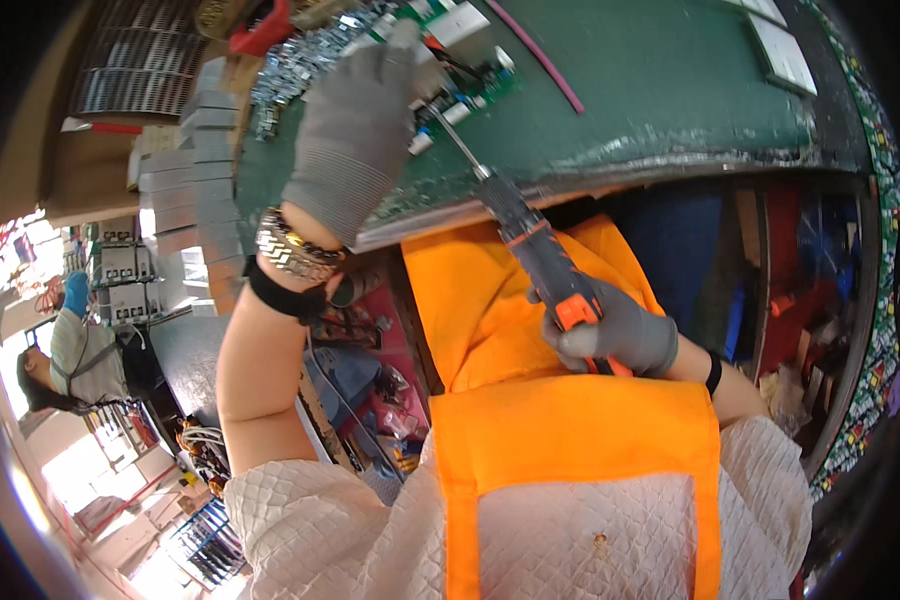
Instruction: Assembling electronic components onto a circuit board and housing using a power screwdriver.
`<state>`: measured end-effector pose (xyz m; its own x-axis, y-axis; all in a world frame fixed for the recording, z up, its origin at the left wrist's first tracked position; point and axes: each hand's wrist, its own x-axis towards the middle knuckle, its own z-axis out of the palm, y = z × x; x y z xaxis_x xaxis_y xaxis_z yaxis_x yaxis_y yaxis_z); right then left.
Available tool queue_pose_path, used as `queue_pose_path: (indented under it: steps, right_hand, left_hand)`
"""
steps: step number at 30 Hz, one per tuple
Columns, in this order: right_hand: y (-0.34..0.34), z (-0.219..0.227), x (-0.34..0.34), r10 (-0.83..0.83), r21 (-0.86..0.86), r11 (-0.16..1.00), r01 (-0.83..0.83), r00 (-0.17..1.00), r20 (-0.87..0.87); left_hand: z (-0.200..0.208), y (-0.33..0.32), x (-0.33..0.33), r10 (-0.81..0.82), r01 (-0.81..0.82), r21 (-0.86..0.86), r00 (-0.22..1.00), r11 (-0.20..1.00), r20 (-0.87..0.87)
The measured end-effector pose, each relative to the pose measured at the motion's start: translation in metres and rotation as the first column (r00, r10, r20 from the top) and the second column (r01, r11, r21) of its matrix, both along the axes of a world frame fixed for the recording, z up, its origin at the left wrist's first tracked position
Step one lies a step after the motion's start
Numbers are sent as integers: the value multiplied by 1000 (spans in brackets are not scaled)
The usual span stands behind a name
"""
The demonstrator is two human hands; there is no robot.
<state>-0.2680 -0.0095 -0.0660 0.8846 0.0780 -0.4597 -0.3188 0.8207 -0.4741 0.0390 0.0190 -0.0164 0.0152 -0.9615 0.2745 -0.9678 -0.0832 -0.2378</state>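
In a grey glove, my left hand (355, 125) reaches over the green workbench (660, 90) and grips a green circuit board (485, 92) at its left side. Its fingertips are partly hidden behind the back of the glove. Black and red wires and pale blocks sit on the board. My right hand (620, 335), gloved too, is wrapped round the handle of a black and orange electric screwdriver (535, 245). The tool's long metal bit slants up and left, and its tip meets the board near my left hand.
Beyond my left hand lies a heap of small silvery metal parts (305, 60) beside a red bin (260, 32). A pink tube (540, 55) and pale metal bars (782, 55) lie on the bench. Stacked grey blocks (205, 160) line its left end. Another person (85, 350) is at far left.
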Motion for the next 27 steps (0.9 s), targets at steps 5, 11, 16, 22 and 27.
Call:
queue_pose_path:
  steps: [5,11,16,22,27]
  right_hand:
    - [-4,-3,-23,37,-194,980,-42,999,-29]
    - [-10,14,-43,68,-330,940,-86,995,-68]
    - [-13,18,-41,19,-363,931,-44,997,-72]
    - [-12,19,-37,24,-389,919,-59,995,-95]
    - [-4,25,-30,-1,-458,888,-35,997,-78]
  left_hand:
    - [24,3,17,-12,95,143,870,985,-493]
    - [30,7,117,30,-132,-93,714,987,-700]
    - [-4,-4,145,308,-267,161,721,950,-621]
    - [3,-36,121,528,-420,354,791,836,-308]
    - [-14,-44,136,551,-464,347,806,815,-217]
